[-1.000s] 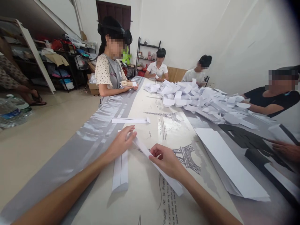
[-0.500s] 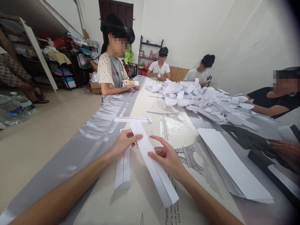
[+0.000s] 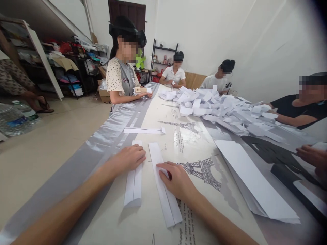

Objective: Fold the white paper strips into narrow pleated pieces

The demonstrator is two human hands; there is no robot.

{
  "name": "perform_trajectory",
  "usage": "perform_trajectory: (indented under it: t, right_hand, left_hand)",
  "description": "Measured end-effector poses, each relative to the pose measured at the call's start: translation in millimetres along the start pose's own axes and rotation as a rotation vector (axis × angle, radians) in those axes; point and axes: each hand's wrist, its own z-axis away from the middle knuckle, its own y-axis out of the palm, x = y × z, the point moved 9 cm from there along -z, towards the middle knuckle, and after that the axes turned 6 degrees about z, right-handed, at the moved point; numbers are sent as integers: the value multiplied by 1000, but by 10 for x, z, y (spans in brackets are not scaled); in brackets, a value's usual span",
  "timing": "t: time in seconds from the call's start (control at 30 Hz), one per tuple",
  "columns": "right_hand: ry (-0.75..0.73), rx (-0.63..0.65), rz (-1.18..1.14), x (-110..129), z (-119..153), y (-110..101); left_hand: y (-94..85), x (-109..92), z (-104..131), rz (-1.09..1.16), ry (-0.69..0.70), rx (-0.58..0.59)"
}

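Observation:
My left hand (image 3: 129, 158) is over the upper part of a folded white paper strip (image 3: 133, 189), its fingers curled together on it. That strip lies lengthwise on the table, with a fold line down its middle. To its right, a second folded paper strip (image 3: 163, 195) slants across the tablecloth. My right hand (image 3: 177, 180) holds this strip near its middle, thumb and forefinger on the paper, the other fingers bent and partly hidden. Beyond both hands, a third narrow strip (image 3: 144, 130) lies crosswise.
A large heap of folded white papers (image 3: 217, 105) covers the table's far right. A stack of white sheets (image 3: 255, 180) lies at the right, beside a dark flat item (image 3: 278, 153). One person (image 3: 122, 75) stands at the left edge; others sit around the far and right sides.
The slanted strip has come down and left onto the table. My left hand has left it and moved onto the strip at left; my right hand has shifted slightly left and down.

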Motion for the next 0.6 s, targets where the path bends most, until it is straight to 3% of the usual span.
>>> perform_trajectory:
  t: [0.07, 0.27, 0.37, 0.6]
  right_hand:
    - [13, -7, 69, -17, 1, -3]
    - [-3, -32, 146, 26, -8, -2]
    - [0, -26, 169, 56, 5, 18]
    - [-108, -97, 312, 174, -6, 153]
  left_hand:
    - [56, -62, -13, 14, 37, -6]
    - [187, -243, -131, 60, 82, -256]
    - [268, -297, -190, 72, 105, -263]
    - [318, -209, -178, 143, 76, -270]
